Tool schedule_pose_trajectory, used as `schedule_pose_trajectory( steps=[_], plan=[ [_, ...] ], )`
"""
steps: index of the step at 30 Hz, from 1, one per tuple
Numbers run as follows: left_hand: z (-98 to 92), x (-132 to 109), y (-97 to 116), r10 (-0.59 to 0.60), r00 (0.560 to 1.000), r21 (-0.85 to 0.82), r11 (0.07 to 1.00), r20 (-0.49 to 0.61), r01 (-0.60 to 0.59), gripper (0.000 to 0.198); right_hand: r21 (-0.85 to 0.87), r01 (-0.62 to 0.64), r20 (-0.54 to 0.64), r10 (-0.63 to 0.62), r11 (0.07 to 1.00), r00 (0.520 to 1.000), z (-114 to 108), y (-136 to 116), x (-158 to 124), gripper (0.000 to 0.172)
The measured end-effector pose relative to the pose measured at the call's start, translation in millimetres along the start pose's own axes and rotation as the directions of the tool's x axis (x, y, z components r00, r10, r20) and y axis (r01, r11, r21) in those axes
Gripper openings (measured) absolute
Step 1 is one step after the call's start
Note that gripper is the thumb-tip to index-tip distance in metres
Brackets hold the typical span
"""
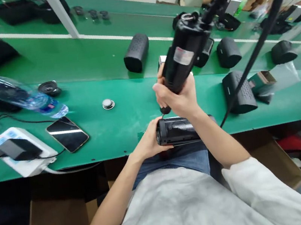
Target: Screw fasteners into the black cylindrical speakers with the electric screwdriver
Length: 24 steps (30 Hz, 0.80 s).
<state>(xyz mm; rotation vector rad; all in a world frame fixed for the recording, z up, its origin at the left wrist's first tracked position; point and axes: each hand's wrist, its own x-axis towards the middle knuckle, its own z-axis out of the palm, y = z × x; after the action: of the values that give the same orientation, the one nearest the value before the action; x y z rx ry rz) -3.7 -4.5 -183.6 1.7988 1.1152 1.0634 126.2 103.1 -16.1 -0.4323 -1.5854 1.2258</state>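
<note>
My right hand (177, 93) is wrapped round a black electric screwdriver (179, 52) with a pale label, its tip pointing down. Below that tip, a black speaker housing (180, 128) with a perforated grille lies on its side at the front edge of the green bench. Its left end is gripped by my left hand (150, 139), thumb above and fingers below. Where exactly the tip meets the housing is too small to tell, and my right forearm covers part of the housing's right side.
On the left are a water bottle (18, 93), a phone (68, 134) and a white power strip (21, 152). A small round metal part (108, 104) lies mid-bench. Black speakers (238, 92) stand to the right. The thick tool cable (260, 45) arches across the right side.
</note>
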Motion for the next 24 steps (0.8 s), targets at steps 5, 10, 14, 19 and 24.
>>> schedule_pose_trajectory(
  steps=[5, 10, 14, 19, 24],
  plan=[
    [-0.8, -2.4, 7.1, -0.01, 1.0, 0.091, 0.996, -0.005, 0.01, 0.115, -0.068, 0.195, -0.038, -0.198, 0.978, 0.979, -31.9, -66.3, 16.1, 0.039],
    [-2.4, -1.8, 7.3, -0.035, 0.999, 0.11, 0.993, -0.001, 0.035, 0.118, -0.446, 0.315, -0.237, -0.45, 0.838, 0.861, -85.3, -73.6, 44.9, 0.028],
    [-3.2, -0.9, 8.6, -0.041, 0.999, 0.117, 0.992, 0.003, 0.04, 0.119, -0.402, 0.289, -0.244, -0.406, 0.869, 0.881, -99.9, -40.9, 61.8, 0.065],
    [-3.6, -1.4, 11.4, -0.055, 0.999, 0.098, 0.994, 0.005, 0.054, 0.119, -0.451, 0.185, -0.235, -0.316, 0.873, 0.919, -91.5, -31.1, 61.5, 0.078],
    [-4.4, -0.9, 10.4, -0.074, 0.997, 0.087, 0.994, 0.012, 0.073, 0.12, -0.407, 0.22, -0.201, -0.321, 0.887, 0.925, -88.6, -35.7, 60.6, 0.069]
  ],
)
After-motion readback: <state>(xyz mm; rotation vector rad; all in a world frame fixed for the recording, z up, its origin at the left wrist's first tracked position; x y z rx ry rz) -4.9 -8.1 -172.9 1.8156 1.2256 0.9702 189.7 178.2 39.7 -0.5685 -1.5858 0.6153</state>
